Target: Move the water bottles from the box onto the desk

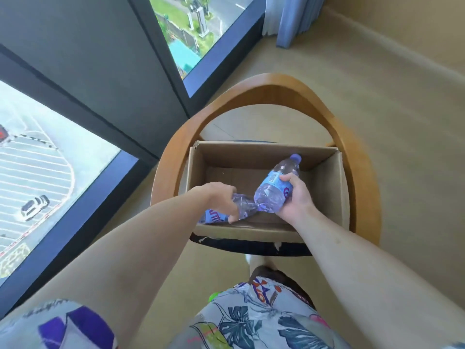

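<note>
An open cardboard box sits on the seat of a wooden chair in front of me. My right hand grips a clear water bottle with a blue label and purple cap, tilted with the cap pointing away to the upper right, over the box. My left hand holds a second water bottle of the same kind, lying low at the box's near left corner, its cap end hidden by my arm. The two bottles' bases nearly touch. The rest of the box floor shows bare cardboard.
The chair's curved wooden back arcs behind the box. Floor-to-ceiling windows run along the left. A blue curtain hangs at the far corner. Beige floor spreads to the right. No desk is in view.
</note>
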Motion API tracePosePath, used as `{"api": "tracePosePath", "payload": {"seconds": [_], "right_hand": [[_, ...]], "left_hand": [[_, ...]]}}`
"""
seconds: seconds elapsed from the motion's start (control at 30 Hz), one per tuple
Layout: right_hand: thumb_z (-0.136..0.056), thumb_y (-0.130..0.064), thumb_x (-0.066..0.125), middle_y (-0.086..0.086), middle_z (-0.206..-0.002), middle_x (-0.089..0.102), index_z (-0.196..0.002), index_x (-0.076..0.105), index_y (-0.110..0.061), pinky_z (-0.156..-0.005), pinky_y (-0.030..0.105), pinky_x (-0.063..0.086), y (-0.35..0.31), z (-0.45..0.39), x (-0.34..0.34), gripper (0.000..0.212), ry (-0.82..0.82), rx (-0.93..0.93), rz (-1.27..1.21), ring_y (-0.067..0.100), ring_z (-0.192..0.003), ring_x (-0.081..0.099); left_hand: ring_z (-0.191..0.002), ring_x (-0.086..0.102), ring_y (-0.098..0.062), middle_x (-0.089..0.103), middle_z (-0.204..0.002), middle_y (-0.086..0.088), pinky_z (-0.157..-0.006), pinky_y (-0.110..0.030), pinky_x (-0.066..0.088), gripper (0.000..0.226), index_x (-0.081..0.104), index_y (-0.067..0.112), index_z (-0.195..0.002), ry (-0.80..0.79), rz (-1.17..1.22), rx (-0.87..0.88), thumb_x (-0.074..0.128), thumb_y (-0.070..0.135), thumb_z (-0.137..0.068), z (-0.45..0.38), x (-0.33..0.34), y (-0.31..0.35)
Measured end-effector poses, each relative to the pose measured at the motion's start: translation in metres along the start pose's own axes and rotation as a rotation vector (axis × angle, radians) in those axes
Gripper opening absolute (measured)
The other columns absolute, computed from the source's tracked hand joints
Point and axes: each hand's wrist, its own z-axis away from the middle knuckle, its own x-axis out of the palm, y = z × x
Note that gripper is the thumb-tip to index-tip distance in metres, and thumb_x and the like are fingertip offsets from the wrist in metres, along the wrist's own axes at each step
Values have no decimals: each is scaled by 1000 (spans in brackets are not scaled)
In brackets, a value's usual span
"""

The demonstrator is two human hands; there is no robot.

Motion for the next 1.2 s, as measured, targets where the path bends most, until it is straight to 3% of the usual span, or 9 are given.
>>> {"api": "tracePosePath", "payload": {"seconds": [0.27, 0.43, 0.57, 0.7, 0.77, 0.93, 1.0, 1.1, 1.2], "right_hand": [[-78, -11, 63, 22, -98, 72, -122, 60, 1, -81, 46, 60, 17, 109, 9, 46, -253, -133, 265, 38, -88, 72], [-52, -22, 94, 17, -103, 74, -121, 65, -9, -82, 45, 59, 43, 177, 31, 76, -383, -236, 401, 34, -95, 73], [-54, -35, 101, 18, -108, 76, -123, 65, -13, -78, 50, 60, 66, 220, 58, 81, -479, -257, 406, 36, -95, 75], [-67, -30, 93, 18, -107, 75, -119, 67, -10, -92, 53, 57, 80, 254, 87, 62, -598, -257, 524, 36, -99, 72], [-70, -25, 90, 19, -102, 72, -118, 65, -8, -96, 51, 55, 84, 265, 102, 56, -617, -255, 579, 36, -99, 69], [-68, -24, 88, 14, -87, 74, -113, 64, -11, -72, 42, 61, 86, 282, 144, 52, -774, -213, 758, 29, -83, 73], [-66, -25, 88, 14, -82, 72, -115, 63, -10, -69, 39, 60, 91, 288, 166, 57, -854, -179, 853, 27, -73, 74], [-56, -26, 93, 16, -85, 73, -122, 61, -9, -67, 41, 60, 106, 293, 199, 75, -935, -141, 939, 30, -73, 74], [-54, -26, 99, 15, -88, 76, -118, 66, -10, -67, 43, 60, 133, 297, 227, 74, -1027, -82, 926, 32, -77, 76]], "left_hand": [[-91, 67, -15, 65, -102, 3, -83, -36, 62, 66, 59, 27, -116, 213, 132, -69, 79, 57, -61, 120, 6, -6], [-78, 74, -15, 73, -93, -1, -59, -25, 57, 61, 65, 26, -100, 438, 522, -106, 79, 59, -51, 210, 1, -22], [-64, 76, -15, 77, -85, -5, -53, -24, 55, 58, 66, 18, -104, 588, 811, -39, 84, 46, -57, 266, 3, -32], [-69, 76, -26, 78, -82, -13, -74, -38, 61, 63, 67, 10, -105, 614, 1087, 40, 84, 41, -52, 314, 10, -44], [-73, 76, -27, 77, -85, -13, -76, -39, 60, 68, 63, 12, -112, 651, 1211, 78, 82, 42, -54, 335, 12, -55], [-71, 74, -23, 74, -81, -10, -69, -35, 60, 56, 57, 15, -113, 802, 1554, 192, 76, 44, -70, 379, 21, -82], [-70, 71, -22, 71, -78, -10, -72, -36, 59, 52, 55, 15, -111, 901, 1666, 221, 75, 42, -71, 394, 27, -94], [-68, 68, -24, 67, -75, -10, -72, -37, 57, 44, 55, 16, -107, 1036, 1798, 239, 74, 36, -72, 420, 43, -108], [-69, 63, -28, 63, -80, -12, -75, -37, 54, 38, 56, 14, -107, 1154, 1915, 297, 72, 31, -76, 446, 68, -118]]}}
